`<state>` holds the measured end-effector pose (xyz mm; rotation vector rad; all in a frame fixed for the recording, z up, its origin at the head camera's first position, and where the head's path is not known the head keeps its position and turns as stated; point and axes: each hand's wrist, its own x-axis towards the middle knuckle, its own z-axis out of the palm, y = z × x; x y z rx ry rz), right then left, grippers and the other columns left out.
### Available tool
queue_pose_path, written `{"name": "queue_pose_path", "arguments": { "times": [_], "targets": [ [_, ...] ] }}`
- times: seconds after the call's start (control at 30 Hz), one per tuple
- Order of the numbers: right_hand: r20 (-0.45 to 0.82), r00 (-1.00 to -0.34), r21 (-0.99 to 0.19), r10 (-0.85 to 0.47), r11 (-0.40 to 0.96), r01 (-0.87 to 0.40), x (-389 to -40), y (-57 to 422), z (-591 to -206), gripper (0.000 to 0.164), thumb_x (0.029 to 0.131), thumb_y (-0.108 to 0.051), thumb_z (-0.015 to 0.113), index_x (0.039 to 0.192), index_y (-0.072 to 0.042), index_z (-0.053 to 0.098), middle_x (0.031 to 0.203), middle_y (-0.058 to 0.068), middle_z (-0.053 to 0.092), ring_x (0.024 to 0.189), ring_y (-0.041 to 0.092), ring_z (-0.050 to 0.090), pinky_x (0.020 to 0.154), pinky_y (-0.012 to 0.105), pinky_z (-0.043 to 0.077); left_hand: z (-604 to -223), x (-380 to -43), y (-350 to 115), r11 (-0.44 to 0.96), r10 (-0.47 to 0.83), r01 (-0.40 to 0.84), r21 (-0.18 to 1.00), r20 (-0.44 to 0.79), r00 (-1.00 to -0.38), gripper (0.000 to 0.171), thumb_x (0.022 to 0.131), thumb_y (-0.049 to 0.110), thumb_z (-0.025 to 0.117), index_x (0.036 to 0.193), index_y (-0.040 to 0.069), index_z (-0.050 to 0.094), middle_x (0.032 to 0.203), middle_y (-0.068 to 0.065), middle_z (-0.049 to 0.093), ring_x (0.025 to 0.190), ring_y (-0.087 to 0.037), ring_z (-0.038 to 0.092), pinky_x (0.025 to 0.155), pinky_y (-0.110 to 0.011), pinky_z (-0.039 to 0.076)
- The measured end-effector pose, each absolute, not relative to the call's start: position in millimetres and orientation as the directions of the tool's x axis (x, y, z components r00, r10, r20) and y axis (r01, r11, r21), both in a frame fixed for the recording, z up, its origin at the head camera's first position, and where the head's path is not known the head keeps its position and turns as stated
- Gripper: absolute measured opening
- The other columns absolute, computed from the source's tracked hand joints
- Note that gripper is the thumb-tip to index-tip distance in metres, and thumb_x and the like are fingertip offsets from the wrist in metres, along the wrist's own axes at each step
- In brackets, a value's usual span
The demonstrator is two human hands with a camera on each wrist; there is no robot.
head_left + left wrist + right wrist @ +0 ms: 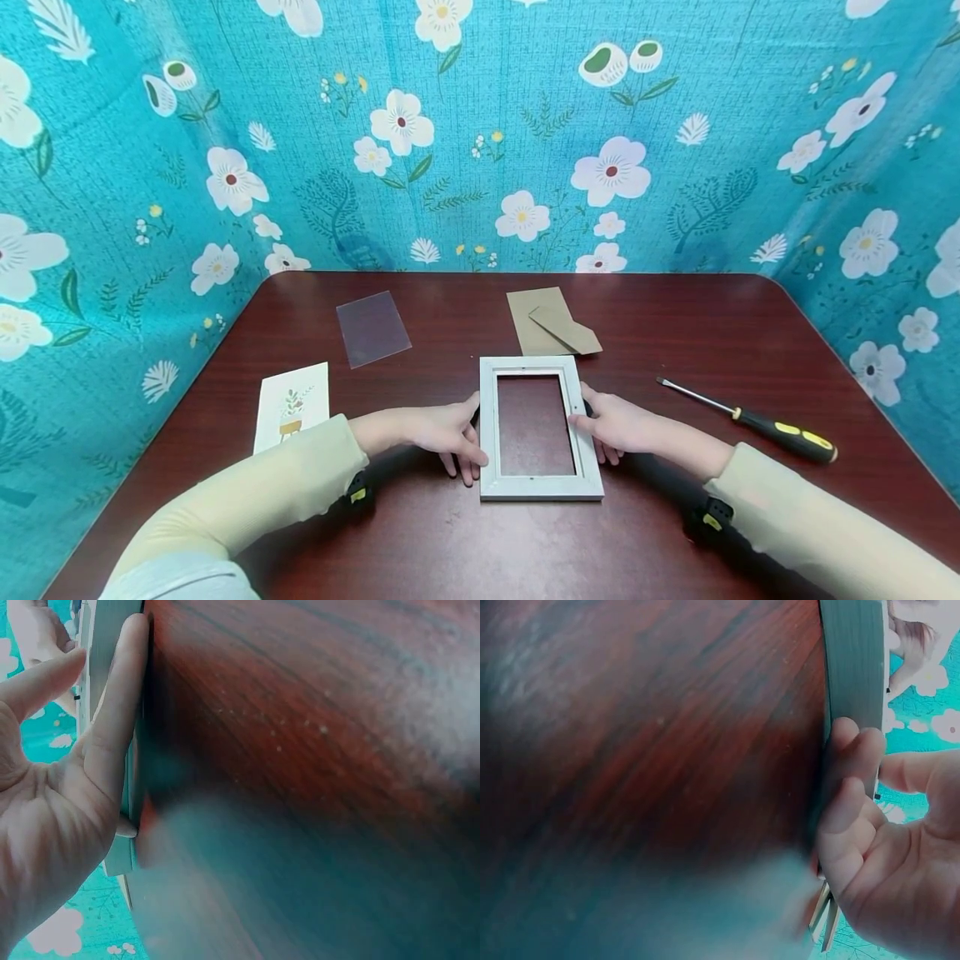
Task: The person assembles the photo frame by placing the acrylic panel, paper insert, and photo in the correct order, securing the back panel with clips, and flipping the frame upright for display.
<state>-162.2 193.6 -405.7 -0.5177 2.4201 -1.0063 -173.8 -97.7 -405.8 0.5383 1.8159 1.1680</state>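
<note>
A white picture frame (542,487) lies at the middle of the table, its opening showing bare table through it. Small dark fittings dot its upper face. On its left side my left hand (448,429) touches the outer edge. In the left wrist view, the forefinger (118,712) runs straight along that edge, the thumb pointing at the upper face. My right hand (618,423) grips the right side: the thumb rests on the upper face. The right wrist view shows its fingers (847,802) bent against the outer edge.
A screwdriver (780,432) with a black and yellow handle lies at the right. Behind the frame is a brown backing board (531,321) with a stand flap (566,329). A clear sheet (372,329) and a printed plant card (311,387) lie at the left.
</note>
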Motion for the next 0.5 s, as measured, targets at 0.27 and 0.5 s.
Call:
{"name": "queue_pose_path", "arguments": {
  "times": [0.27, 0.5],
  "targets": [
    [-0.264, -0.816, -0.748, -0.514, 0.643, -0.162, -165.6, 193.8, -408.9, 0.068, 0.101, -0.014, 0.051, 0.147, 0.011, 0.008, 0.047, 0.006, 0.057, 0.035, 0.02, 0.055, 0.036, 0.036, 0.045, -405.7, -176.6, -97.9, 0.471, 0.727, -0.097, 0.877, -0.448, -0.52, 0.085, 0.091, -0.001, 0.064, 0.143, 0.008, -0.003, 0.074, -0.017, 0.068, 0.065, -0.027, 0.069, 0.054, -0.034, 0.054],
    [-0.25, -0.813, -0.772, -0.526, 0.615, -0.161, -170.3, 195.2, -412.3, 0.059, 0.101, -0.012, 0.051, 0.143, 0.007, 0.015, 0.047, 0.006, 0.057, 0.036, 0.02, 0.055, 0.036, 0.035, 0.045, -404.8, -179.5, -96.4, 0.481, 0.722, -0.089, 0.872, -0.451, -0.524, 0.087, 0.091, -0.001, 0.063, 0.144, 0.006, -0.006, 0.074, -0.017, 0.068, 0.065, -0.027, 0.069, 0.055, -0.034, 0.054]
  ]
}}
